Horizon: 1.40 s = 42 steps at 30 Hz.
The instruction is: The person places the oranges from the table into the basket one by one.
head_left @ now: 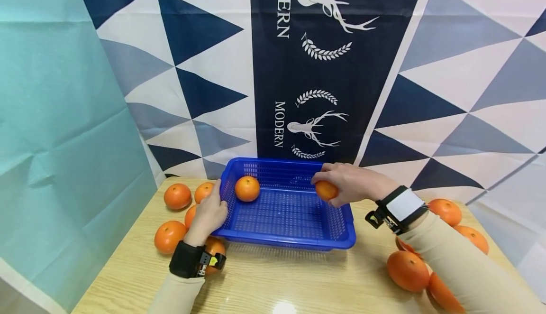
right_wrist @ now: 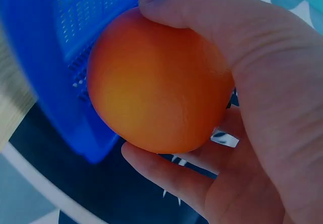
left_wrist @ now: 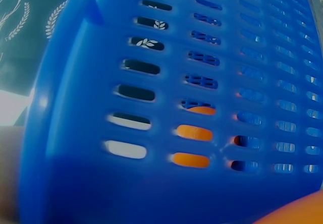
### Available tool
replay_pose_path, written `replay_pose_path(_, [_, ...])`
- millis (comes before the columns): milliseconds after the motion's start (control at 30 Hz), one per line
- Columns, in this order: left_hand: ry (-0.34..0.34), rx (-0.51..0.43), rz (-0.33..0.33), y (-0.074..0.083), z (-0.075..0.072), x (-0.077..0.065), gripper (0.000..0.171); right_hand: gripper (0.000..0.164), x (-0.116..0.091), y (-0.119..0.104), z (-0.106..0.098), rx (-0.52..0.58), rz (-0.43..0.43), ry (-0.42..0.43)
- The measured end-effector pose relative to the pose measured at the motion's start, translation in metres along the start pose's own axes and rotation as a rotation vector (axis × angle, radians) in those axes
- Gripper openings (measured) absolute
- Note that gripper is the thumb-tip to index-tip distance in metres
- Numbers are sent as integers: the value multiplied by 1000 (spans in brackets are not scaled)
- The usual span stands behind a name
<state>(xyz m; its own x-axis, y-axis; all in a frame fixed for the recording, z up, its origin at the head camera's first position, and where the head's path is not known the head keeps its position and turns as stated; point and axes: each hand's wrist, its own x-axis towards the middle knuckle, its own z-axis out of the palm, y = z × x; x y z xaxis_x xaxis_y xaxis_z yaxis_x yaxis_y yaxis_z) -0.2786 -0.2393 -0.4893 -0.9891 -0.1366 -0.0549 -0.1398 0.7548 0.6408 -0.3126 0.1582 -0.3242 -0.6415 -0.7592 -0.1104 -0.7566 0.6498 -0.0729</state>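
Observation:
My right hand grips an orange over the right end of a blue plastic basket. In the right wrist view the thumb lies across the top of this orange and the fingers curl beneath it. At the basket's left end my left hand holds the rim. The left wrist view is mostly taken up by the slotted basket wall, with orange fruit showing through some slots. Inside the basket, near its left back corner, sits another orange.
Several oranges lie on the wooden table to the left, including one orange beside the left wrist. More lie to the right, such as an orange near the right forearm. A patterned cloth hangs behind the basket.

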Motion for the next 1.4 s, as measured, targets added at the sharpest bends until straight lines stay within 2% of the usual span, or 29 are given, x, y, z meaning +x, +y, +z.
replay_pose_path(367, [-1,-23,-1,5,-1,-9,77,53,30,-20,8,-31,-63,-34])
replay_pose_path(667, [-2,-27,2,17,-10,-22,76,55,47,-35,12,4,-20,-64])
replay_pose_path(700, [2,-22,13,15,-8,-19,76,55,49,-35,13,11,-14,-68])
replay_pose_path(933, [0,-62,13,37,-15,-35,76,55,61,-33,22,58,-15,-73])
replay_pose_path(1400, [9,-23,13,11,-5,-9,77,60,102,-52,29,100,-11,-112])
